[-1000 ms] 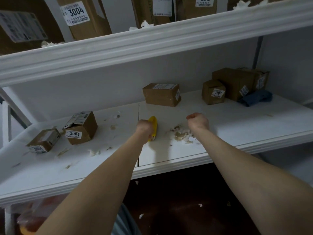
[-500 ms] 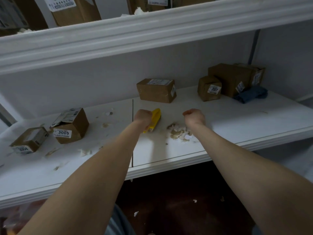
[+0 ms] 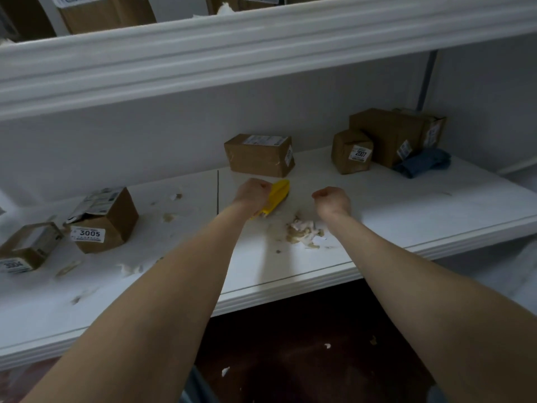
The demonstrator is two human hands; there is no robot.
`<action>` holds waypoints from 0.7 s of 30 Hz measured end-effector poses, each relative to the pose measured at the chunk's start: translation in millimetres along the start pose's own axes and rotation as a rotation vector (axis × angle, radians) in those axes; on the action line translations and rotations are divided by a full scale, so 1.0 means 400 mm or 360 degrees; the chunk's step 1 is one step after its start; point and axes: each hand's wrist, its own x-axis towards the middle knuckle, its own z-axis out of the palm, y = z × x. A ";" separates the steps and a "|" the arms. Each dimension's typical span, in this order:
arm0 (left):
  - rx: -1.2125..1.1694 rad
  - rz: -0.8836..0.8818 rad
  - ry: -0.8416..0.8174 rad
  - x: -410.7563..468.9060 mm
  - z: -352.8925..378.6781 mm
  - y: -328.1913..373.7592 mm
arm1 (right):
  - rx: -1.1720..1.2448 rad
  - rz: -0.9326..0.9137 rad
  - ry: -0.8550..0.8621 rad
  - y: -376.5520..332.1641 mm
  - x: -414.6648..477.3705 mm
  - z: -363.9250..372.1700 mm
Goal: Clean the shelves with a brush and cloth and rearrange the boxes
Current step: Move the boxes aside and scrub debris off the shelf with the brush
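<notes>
- Head view, nearest part: a dark floor [image 3: 290, 359] lies below the brush, with a few pale scraps on it.
- The white shelf [image 3: 290, 274] carries everything else. A pile of scraps [image 3: 303, 234] sits just right of the brush, toward the front edge.
- The left hand [image 3: 252, 193] grips the yellow brush [image 3: 277, 194], fingers curled round its near end. The brush lies low over the middle of the shelf.
- The right hand [image 3: 332, 200] is right of the brush and apart from it, fingers curled into a fist with nothing seen inside.
- Well left of the brush stands a tilted box [image 3: 107, 225] with a torn top, labelled 3005. Further left, a smaller box [image 3: 27, 250] has a blurred label that seems to read 3004.
- Just beyond the brush sits a brown box [image 3: 260, 155]; its white label is too small to read.
- Right of the brush and further back, a box marked 2007 [image 3: 353, 151] touches a larger box [image 3: 386, 135]. A blue cloth [image 3: 422, 162] lies against that larger box.
- Above the brush, an upper shelf [image 3: 261, 48] holds more boxes, their labels cut off.
</notes>
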 end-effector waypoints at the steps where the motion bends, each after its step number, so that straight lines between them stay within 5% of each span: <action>1: 0.0049 -0.0011 0.0003 0.008 0.007 0.001 | 0.0004 0.0011 -0.0002 0.004 0.004 -0.003; 11: 0.0020 0.0057 -0.0592 -0.017 0.013 0.029 | -0.0030 0.0030 0.0009 0.026 -0.004 -0.001; 17: -0.0009 0.0085 -0.0086 -0.025 -0.004 0.003 | 0.0080 0.0015 0.0024 0.028 -0.012 -0.029; 21: 0.0127 0.0077 -0.0184 -0.045 0.023 0.007 | 0.0064 0.0053 0.0029 0.037 -0.012 -0.035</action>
